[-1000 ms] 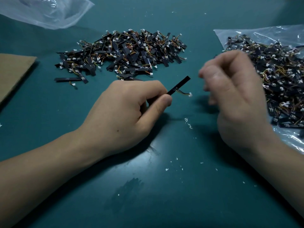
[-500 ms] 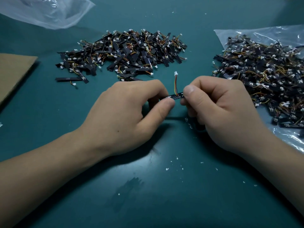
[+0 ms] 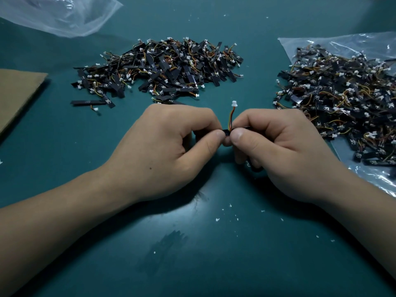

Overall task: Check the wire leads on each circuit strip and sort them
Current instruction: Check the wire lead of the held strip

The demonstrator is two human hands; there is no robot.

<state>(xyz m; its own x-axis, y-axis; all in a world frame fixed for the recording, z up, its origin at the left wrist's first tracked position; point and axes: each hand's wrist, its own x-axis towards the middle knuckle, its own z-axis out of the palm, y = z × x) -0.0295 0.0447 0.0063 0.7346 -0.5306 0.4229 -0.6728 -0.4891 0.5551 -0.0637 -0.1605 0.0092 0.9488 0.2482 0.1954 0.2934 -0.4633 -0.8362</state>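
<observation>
**Circuit strip (image 3: pixel 226 132) pinched by both hands, lead upright**

The black circuit strip is held over the middle of the bench (image 3: pixel 192 254), level with the bench top and crosswise to the person. The left hand (image 3: pixel 171 146) pinches one end between thumb and curled fingers (image 3: pixel 205 118). The right hand (image 3: pixel 285 151) pinches the other end the same way. Only a short piece of the strip shows between the two thumbs.

A second ago the right hand was raised and apart, and the left hand alone held the strip, whose free end pointed toward the far right corner with the lead drooping. Half a second ago the right hand had already taken hold. Since then the thumbs have closed in until they nearly touch. The wire lead (image 3: pixel 231 117) stands straight up as it did then, with its white connector (image 3: pixel 234 103) on top.

By count:
- One strip is in the hands, with one lead and one connector.
- Two heaps of strips lie on the bench, each too dense to count. The bare heap (image 3: pixel 162 69) lies toward the far edge. The bagged heap (image 3: pixel 342 97) lies on a plastic bag (image 3: pixel 364 41) at the right edge.
- One stray strip (image 3: pixel 87 102) lies just beside the bare heap on its near left.
- A second plastic bag (image 3: pixel 64 16) sits at the far left corner.
- One cardboard sheet (image 3: pixel 17 93) lies at the left edge.
- White crumbs (image 3: pixel 217 219) dot the near half of the bench.
</observation>
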